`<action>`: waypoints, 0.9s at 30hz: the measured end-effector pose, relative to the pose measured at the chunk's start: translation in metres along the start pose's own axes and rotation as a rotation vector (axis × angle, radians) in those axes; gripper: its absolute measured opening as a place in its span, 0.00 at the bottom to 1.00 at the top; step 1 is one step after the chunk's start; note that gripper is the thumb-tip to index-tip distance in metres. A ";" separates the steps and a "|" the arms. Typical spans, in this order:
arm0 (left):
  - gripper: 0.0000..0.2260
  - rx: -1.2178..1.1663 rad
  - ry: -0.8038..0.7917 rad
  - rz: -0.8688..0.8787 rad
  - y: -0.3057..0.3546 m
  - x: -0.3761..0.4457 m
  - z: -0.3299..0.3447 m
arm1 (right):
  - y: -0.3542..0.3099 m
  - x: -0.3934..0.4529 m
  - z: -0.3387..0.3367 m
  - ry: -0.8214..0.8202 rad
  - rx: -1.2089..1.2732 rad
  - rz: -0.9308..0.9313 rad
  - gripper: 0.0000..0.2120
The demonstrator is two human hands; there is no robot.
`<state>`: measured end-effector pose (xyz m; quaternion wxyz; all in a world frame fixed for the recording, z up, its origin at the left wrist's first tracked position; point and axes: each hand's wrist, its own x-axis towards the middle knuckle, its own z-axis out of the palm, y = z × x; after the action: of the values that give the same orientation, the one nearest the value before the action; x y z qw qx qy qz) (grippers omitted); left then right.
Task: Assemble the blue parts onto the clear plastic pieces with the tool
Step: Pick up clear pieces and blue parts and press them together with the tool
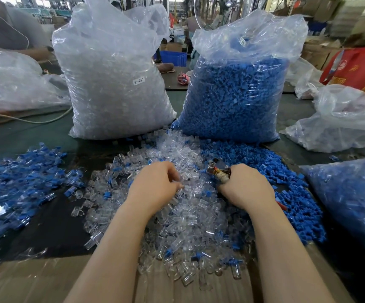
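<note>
The work looked well begun but far from finished. A heap of joined pieces (17, 180), clear bodies with blue fitted in, lay spread on the tabletop (52, 228) at the left, and that was the only sign of what had been done. Much more remained: loose clear pieces (177, 217) filled the middle of the tabletop under and around both hands, with a few blue bits scattered among them, and a loose mound of blue parts (295, 200) ran down the right side.

Behind these stood a tall clear bag (116, 84) of clear pieces and a blue bag (236, 95) of blue parts, both nearly full, so the stock had hardly been touched. A further bag (352, 202) showing blue sat at the right edge; whether it held finished work could not be told.

The left hand (155, 184) lay on the clear pile with fingers curled down, seeming to pinch a clear piece at the fingertips. The right hand (246, 186) was closed around the tool (217, 169), whose metal head stuck out toward the left hand, just above the clear pile beside the blue mound. No blue part could be made out at the tool's head, so the next joint appeared not yet made.
</note>
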<state>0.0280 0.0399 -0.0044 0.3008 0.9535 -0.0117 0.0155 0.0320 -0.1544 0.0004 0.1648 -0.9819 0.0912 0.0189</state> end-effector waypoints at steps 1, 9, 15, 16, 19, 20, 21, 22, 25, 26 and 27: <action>0.07 -0.009 0.010 0.003 0.000 0.000 0.001 | 0.001 0.001 0.000 0.010 0.018 -0.002 0.08; 0.06 -0.258 0.156 -0.025 0.007 -0.001 -0.001 | -0.001 0.004 -0.003 0.155 0.339 -0.089 0.05; 0.07 -0.599 0.137 -0.070 0.017 -0.001 -0.002 | -0.009 0.000 -0.004 0.131 0.523 -0.158 0.05; 0.08 -0.609 0.134 -0.069 0.017 -0.002 -0.002 | -0.010 -0.001 -0.004 0.130 0.526 -0.165 0.05; 0.08 -0.590 0.151 -0.070 0.015 -0.002 -0.002 | -0.012 -0.002 -0.004 0.153 0.523 -0.172 0.03; 0.08 -0.610 0.156 -0.082 0.015 -0.002 -0.002 | -0.013 -0.002 -0.005 0.171 0.535 -0.173 0.03; 0.08 -0.645 0.162 -0.099 0.015 -0.002 -0.003 | -0.013 -0.002 -0.006 0.189 0.549 -0.177 0.03; 0.08 -0.685 0.169 -0.114 0.015 -0.001 -0.003 | -0.014 -0.003 -0.006 0.200 0.563 -0.184 0.03; 0.08 -0.782 0.188 -0.111 0.019 -0.001 -0.004 | -0.017 -0.006 -0.008 0.212 0.591 -0.223 0.02; 0.09 -0.810 0.192 -0.099 0.021 -0.001 -0.003 | -0.019 -0.007 -0.008 0.214 0.591 -0.236 0.01; 0.09 -0.839 0.195 -0.090 0.022 -0.001 -0.003 | -0.020 -0.008 -0.008 0.215 0.592 -0.247 0.01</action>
<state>0.0263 0.0236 0.0104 0.6624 0.7423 0.0530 0.0863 0.0281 -0.1366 0.0150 0.4331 -0.8915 -0.0102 -0.1323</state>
